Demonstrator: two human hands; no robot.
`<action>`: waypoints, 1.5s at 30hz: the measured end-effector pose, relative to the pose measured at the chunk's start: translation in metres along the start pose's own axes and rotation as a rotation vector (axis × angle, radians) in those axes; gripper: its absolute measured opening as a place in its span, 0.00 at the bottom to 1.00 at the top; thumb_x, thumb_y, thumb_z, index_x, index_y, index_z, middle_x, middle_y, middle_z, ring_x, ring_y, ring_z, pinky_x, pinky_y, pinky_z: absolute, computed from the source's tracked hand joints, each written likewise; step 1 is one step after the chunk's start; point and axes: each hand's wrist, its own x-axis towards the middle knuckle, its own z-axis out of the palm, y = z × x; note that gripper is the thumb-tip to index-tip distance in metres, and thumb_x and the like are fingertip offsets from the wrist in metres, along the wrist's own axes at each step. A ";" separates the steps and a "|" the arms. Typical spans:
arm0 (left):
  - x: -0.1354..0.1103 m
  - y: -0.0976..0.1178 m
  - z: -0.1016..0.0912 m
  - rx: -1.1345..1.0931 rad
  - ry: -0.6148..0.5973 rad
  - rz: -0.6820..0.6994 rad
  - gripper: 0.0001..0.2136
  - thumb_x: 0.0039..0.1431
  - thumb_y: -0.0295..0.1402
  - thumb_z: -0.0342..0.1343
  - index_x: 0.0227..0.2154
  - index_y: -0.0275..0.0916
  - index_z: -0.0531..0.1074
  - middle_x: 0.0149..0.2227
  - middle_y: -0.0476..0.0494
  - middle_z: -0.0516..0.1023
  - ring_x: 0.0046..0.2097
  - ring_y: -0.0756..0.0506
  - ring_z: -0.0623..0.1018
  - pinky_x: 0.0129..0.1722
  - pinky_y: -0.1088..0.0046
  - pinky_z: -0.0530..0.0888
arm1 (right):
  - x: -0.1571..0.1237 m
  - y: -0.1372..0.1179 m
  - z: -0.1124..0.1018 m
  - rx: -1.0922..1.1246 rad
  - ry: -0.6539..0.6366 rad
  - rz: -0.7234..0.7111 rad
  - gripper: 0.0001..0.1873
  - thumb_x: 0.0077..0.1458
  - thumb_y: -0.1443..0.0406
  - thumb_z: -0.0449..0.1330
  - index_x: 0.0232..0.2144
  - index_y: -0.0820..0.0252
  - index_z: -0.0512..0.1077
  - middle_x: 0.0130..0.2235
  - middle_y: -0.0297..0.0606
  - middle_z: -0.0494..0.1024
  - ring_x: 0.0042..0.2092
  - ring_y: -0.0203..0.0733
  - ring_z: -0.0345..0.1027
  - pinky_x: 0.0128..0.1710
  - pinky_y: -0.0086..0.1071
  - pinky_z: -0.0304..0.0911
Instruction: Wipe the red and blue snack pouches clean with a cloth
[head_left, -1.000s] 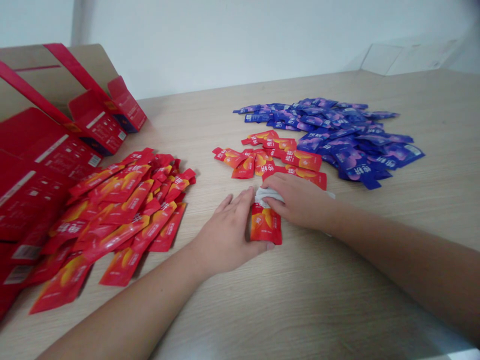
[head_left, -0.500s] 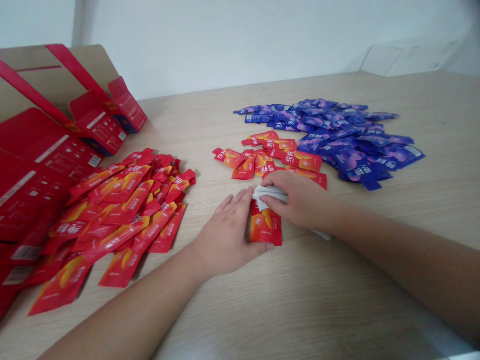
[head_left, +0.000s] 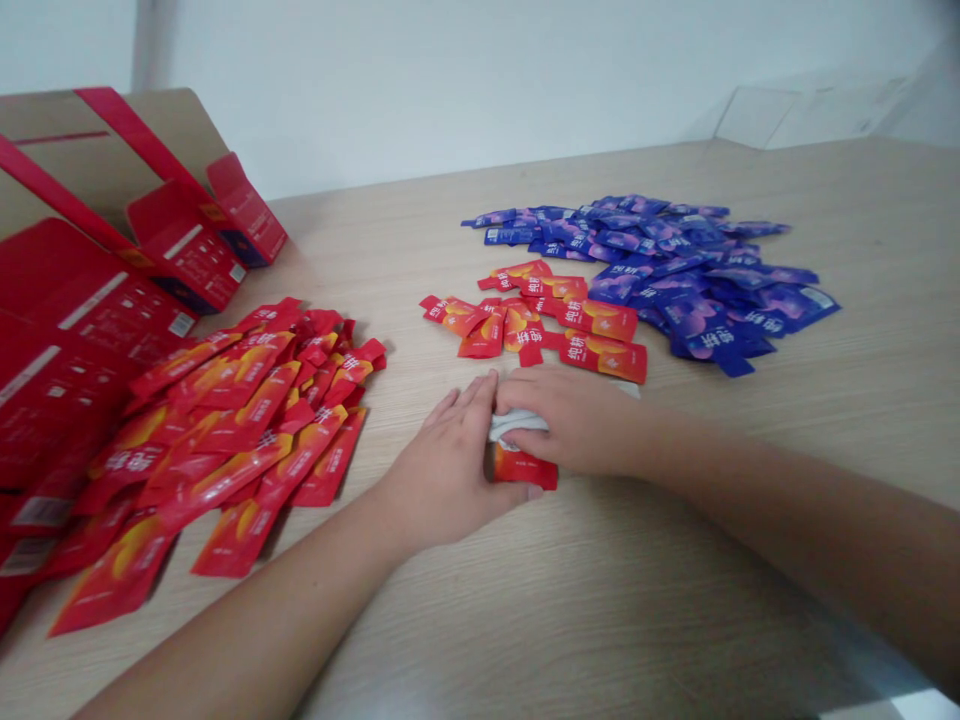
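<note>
- Table (head_left: pixel 600 610): open red cartons (head_left: pixel 97 310) at left, red pile (head_left: pixel 247 410) beside them; blue pile (head_left: pixel 660 255) and smaller red group (head_left: pixel 525 325) beyond the hands.
- Left hand (head_left: pixel 446 470): open, fingers along sachet's left edge, thumb at near edge.
- Right hand (head_left: pixel 574 420): gripping folded white cloth (head_left: pixel 517 424).
- Single red sachet (head_left: pixel 529 467): flat between hands, mostly covered.
- Change: cloth slid toward sachet's near end; reads as mid-wipe.
</note>
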 end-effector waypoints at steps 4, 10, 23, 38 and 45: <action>0.002 0.002 -0.002 -0.034 0.009 0.009 0.47 0.54 0.48 0.74 0.70 0.36 0.58 0.73 0.24 0.63 0.74 0.26 0.64 0.73 0.39 0.62 | 0.002 0.000 0.003 -0.032 0.023 0.021 0.18 0.66 0.66 0.63 0.57 0.60 0.75 0.56 0.47 0.81 0.58 0.56 0.73 0.60 0.50 0.66; 0.002 0.001 -0.002 -0.045 0.015 0.001 0.54 0.54 0.49 0.74 0.75 0.37 0.49 0.73 0.24 0.62 0.73 0.26 0.66 0.72 0.41 0.64 | 0.000 0.006 0.006 -0.156 0.066 0.062 0.16 0.69 0.64 0.61 0.57 0.61 0.73 0.55 0.49 0.80 0.57 0.56 0.73 0.58 0.48 0.67; -0.003 -0.002 0.002 0.030 -0.012 0.004 0.46 0.65 0.52 0.64 0.76 0.34 0.50 0.74 0.24 0.62 0.76 0.25 0.60 0.74 0.36 0.59 | -0.004 0.025 0.006 -0.242 0.158 0.225 0.13 0.72 0.58 0.58 0.51 0.59 0.73 0.52 0.47 0.82 0.53 0.56 0.77 0.50 0.45 0.69; -0.008 0.011 -0.010 0.035 -0.085 0.341 0.20 0.70 0.42 0.62 0.61 0.43 0.73 0.62 0.39 0.78 0.65 0.35 0.75 0.68 0.52 0.69 | -0.003 0.036 0.009 0.024 0.346 0.348 0.11 0.65 0.59 0.63 0.48 0.55 0.75 0.47 0.40 0.84 0.46 0.50 0.79 0.45 0.40 0.69; -0.009 0.012 -0.013 0.070 -0.081 0.300 0.23 0.69 0.52 0.60 0.58 0.41 0.76 0.60 0.37 0.79 0.59 0.33 0.78 0.62 0.51 0.73 | -0.004 0.038 0.012 0.069 0.434 0.294 0.10 0.65 0.59 0.63 0.46 0.55 0.74 0.45 0.39 0.83 0.45 0.49 0.78 0.45 0.40 0.70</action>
